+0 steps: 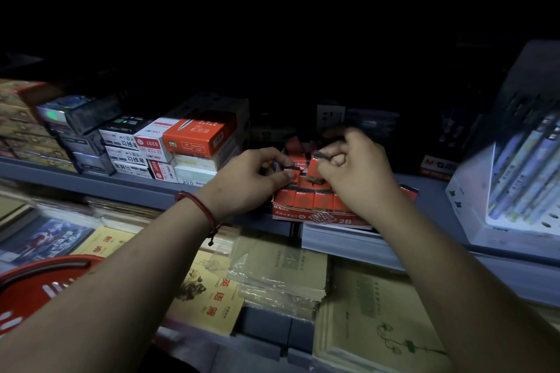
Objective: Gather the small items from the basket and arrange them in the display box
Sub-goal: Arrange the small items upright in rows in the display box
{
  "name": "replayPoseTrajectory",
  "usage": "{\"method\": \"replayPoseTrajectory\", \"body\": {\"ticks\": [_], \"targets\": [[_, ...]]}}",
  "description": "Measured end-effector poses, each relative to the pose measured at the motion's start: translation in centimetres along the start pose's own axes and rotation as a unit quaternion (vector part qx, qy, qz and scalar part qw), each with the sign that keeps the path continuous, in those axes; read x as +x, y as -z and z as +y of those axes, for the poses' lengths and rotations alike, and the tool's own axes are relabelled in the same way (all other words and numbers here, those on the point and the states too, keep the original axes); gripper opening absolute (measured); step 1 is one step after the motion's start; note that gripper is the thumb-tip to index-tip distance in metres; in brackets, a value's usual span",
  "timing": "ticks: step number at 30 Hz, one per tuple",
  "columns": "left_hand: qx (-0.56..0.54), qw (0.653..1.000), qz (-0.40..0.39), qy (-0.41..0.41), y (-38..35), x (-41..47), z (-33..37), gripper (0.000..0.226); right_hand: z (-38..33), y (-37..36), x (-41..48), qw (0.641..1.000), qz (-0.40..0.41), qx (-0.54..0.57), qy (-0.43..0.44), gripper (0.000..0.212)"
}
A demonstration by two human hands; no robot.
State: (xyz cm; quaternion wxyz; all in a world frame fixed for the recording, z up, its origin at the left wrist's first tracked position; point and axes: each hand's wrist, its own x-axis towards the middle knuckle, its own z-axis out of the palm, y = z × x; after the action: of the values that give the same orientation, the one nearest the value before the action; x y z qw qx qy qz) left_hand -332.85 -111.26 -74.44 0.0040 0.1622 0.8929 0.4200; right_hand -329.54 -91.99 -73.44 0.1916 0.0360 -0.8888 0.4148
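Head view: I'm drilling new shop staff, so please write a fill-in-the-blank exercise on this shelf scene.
1. The red cardboard display box is marked ____.
2. The red cord bracelet circles the ____ wrist.
3. The round plastic basket at lower left is coloured ____.
Missing: 2B; left; red.

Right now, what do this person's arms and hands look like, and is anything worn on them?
No sleeves are in view; both arms are bare up to the frame edge. The left hand and right hand wear no gloves, and I see no rings. A thin red cord bracelet circles the left wrist, its loose tail ending in a small dark bead. The right wrist carries nothing.
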Motion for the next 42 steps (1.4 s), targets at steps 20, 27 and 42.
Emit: {"method": "replayPoseTrajectory", "body": {"ticks": [20,27,42], "targets": [[0.032,0.998,0.043,-0.028,-0.3,-0.2,0.2,0.013,-0.3,0.2,-0.4,0.996,-0.059,-0.067,0.025,0.009],[0.018,0.994,0.100,-0.028,-0.3,-0.3,0.6,0.008,0.3,2.2,-0.4,0.999,0.015,-0.033,-0.003,0.015],[0.254,0.960,0.112,-0.023,-0.4,1.5,-0.6,0.028,3.3,6.2,-1.7,0.969,-0.006,-0.213,-0.127,0.048]]}}
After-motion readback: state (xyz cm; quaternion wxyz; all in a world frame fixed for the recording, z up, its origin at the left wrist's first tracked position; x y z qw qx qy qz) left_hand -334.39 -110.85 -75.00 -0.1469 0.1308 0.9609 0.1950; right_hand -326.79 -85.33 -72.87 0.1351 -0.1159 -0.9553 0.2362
